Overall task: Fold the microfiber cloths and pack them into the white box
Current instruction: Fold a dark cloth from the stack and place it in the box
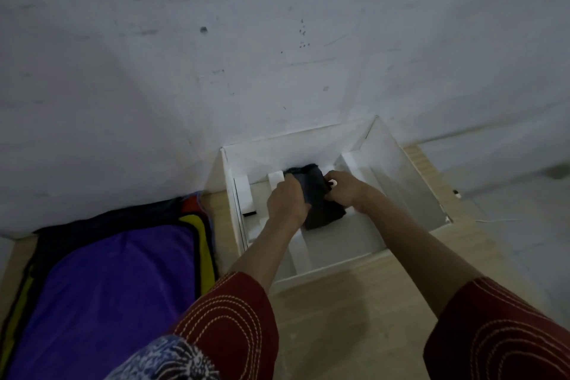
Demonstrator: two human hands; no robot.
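Observation:
A white box stands open on the wooden table, against the wall, with white dividers inside. Both my hands are inside it, holding a folded dark grey microfiber cloth between the dividers. My left hand grips the cloth's left side. My right hand pinches its right edge. The lower part of the cloth rests on the box floor. At the left lies a stack of flat cloths, a purple one on top, with yellow, red and black edges showing beneath.
A grey-white wall rises directly behind the box and the stack. Bare wooden table surface lies in front of the box. A thin white cable runs at the right, past the box.

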